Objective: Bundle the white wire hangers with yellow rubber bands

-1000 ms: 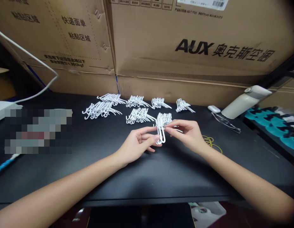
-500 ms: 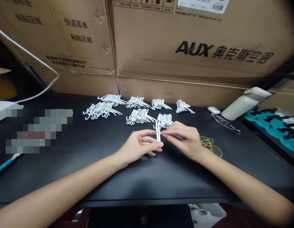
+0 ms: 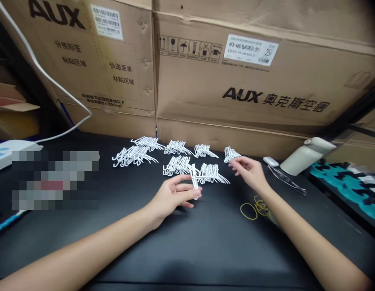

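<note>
Between thumb and fingers, my left hand (image 3: 175,196) grips a small bunch of white hooks (image 3: 194,184), held upright above the desk. Just behind it, a pile of white hooks (image 3: 208,173) lies on the black surface. Farther right, my right hand (image 3: 249,171) reaches to the front of the rightmost hook pile (image 3: 231,154). Its fingers are slightly parted, with no hook visible in them; whether the fingertips touch the pile is unclear. More piles of white hooks (image 3: 134,155) lie to the left and in the back row.
Yellow rubber bands (image 3: 257,208) lie below my right wrist. Beyond it are a white case (image 3: 270,161), glasses (image 3: 286,180) and a pale bottle (image 3: 307,157) on its side. Cardboard boxes (image 3: 187,97) stand behind the desk. A white power strip (image 3: 14,153) sits left.
My right hand has left the bunch in my left hand and moved right to the rightmost pile. My left hand still holds its hooks. The view has tilted up.
</note>
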Motion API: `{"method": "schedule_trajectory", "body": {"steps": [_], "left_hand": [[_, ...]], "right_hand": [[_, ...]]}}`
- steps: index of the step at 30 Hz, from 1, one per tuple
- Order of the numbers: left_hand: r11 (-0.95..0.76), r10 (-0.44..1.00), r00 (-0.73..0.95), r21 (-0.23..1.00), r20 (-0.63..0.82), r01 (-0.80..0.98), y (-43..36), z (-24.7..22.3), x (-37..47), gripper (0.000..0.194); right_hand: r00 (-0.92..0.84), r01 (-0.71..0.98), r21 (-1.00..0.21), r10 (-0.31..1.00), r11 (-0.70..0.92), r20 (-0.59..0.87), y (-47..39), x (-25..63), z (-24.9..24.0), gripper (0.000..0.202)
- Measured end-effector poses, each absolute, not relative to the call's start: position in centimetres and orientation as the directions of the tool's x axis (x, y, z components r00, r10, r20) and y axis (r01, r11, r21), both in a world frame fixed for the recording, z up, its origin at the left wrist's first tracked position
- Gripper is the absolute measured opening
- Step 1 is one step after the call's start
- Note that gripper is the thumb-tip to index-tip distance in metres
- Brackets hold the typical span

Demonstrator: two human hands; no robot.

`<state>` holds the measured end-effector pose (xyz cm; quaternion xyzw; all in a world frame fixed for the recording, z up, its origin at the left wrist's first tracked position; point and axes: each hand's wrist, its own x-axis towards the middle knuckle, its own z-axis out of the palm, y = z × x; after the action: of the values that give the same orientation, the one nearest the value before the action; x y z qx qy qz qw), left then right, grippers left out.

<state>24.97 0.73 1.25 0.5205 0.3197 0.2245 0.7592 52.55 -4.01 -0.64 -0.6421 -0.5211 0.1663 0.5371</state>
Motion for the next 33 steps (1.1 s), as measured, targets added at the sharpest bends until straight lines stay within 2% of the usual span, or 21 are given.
{"method": "schedule_trajectory", "body": {"steps": [2, 4, 8, 17, 26, 30, 33], "left_hand": [[0.332, 0.701, 0.677, 0.943, -0.226, -0.028, 0.9, 1.0, 25.0, 0.06], [0.306, 0.721, 0.662, 0.951, -0.204, -0.041, 1.1, 0.9, 24.9, 0.06], [0.279, 0.739, 0.651, 0.958, -0.173, -0.062, 1.0, 1.1, 24.9, 0.059], [0.173, 0.741, 0.663, 0.984, -0.108, -0.033, 1.0, 0.8, 24.8, 0.063], [0.091, 0.589, 0.797, 0.991, -0.134, 0.099, 3.6, -0.4, 25.9, 0.057], [0.066, 0.487, 0.86, 0.988, -0.151, 0.137, 4.5, -0.2, 26.2, 0.056], [0.022, 0.393, 0.902, 0.983, -0.177, 0.183, 5.1, -0.1, 26.3, 0.056]], "right_hand": [[0.292, 0.541, -0.841, 0.933, 0.021, 0.211, -3.7, 53.3, -1.3, 0.034], [0.21, 0.599, -0.801, 0.966, -0.007, 0.148, -3.6, 53.5, -1.8, 0.034], [0.123, 0.669, -0.743, 0.981, 0.028, 0.148, -3.5, 53.3, -2.1, 0.032], [-0.007, 0.633, -0.772, 0.998, 0.048, 0.057, -3.6, 54.1, -1.7, 0.033], [-0.049, 0.47, -0.876, 0.988, -0.104, -0.144, -3.9, 56.1, -0.7, 0.028], [-0.031, 0.427, -0.869, 0.956, -0.251, -0.291, -5.1, 57.9, 0.3, 0.028], [0.018, 0.401, -0.863, 0.944, -0.309, -0.33, -6.0, 59.7, 0.8, 0.028]]}}
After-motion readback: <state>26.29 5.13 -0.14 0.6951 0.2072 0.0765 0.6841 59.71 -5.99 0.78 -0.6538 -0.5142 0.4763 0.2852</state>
